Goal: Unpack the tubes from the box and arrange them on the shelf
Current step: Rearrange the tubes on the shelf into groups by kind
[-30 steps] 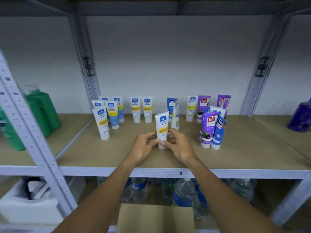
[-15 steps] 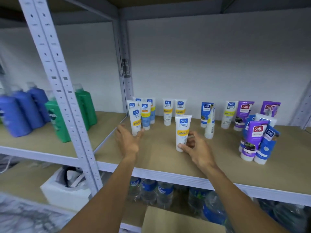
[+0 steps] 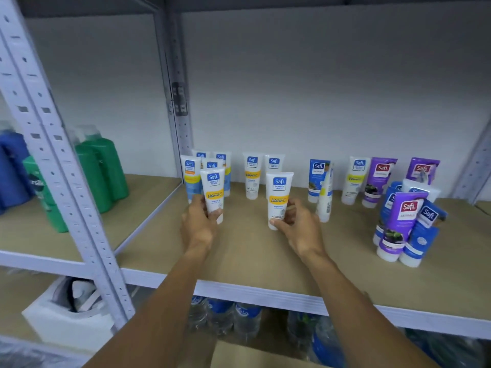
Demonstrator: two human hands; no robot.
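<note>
Here the left hand grips one yellow-banded tube just right of the rear upright; the right hand pinches a second tube, farther right, cap-down on the shelf. A careless nudge could topple the blue tubes crowded nearest the upright.

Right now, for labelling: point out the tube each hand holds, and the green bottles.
left-hand tube (image 3: pixel 214 195): head view, on its yellow band.
right-hand tube (image 3: pixel 278 200): head view, on its yellow band.
green bottles (image 3: pixel 106 171): head view, on a bottle's body.
</note>
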